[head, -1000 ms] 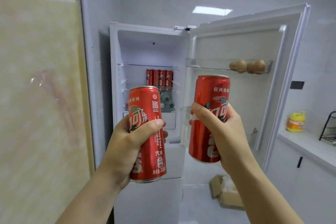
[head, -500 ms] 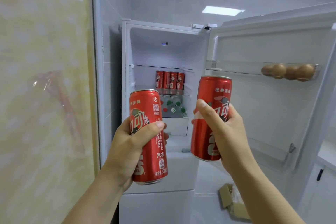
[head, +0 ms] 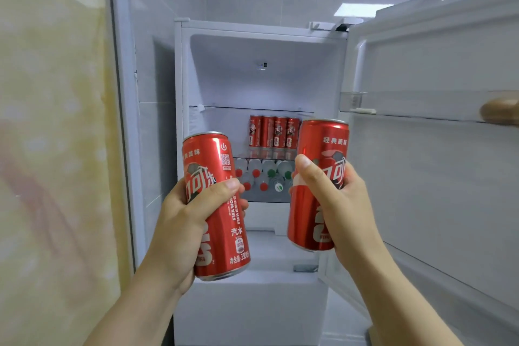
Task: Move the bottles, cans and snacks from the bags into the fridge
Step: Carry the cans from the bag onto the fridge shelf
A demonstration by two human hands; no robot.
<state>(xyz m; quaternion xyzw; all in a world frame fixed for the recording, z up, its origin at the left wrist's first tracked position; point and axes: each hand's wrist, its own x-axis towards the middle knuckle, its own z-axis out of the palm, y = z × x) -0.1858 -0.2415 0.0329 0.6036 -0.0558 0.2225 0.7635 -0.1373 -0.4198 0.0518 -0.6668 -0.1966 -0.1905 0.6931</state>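
My left grip is wrapped round a red can, thumb across its front, holding it upright before the left side of the fridge. My right grip is curled round a second red can, also upright, a little higher and off to the right. Both are in the air, short of any shelf, so neither is put away yet.

Beyond them the fridge stands with its door swung open to the right. On a glass shelf inside, a row of cans like mine stands towards the back right, with bare shelf to its left. In the compartment below lie bottles, caps towards me.

So I judge the job well under way. Some cans and bottles are already in, and these two go next, most likely beside that row. I see no snacks in the fridge, and the bags are out of view, so I cannot tell how much is left to carry.
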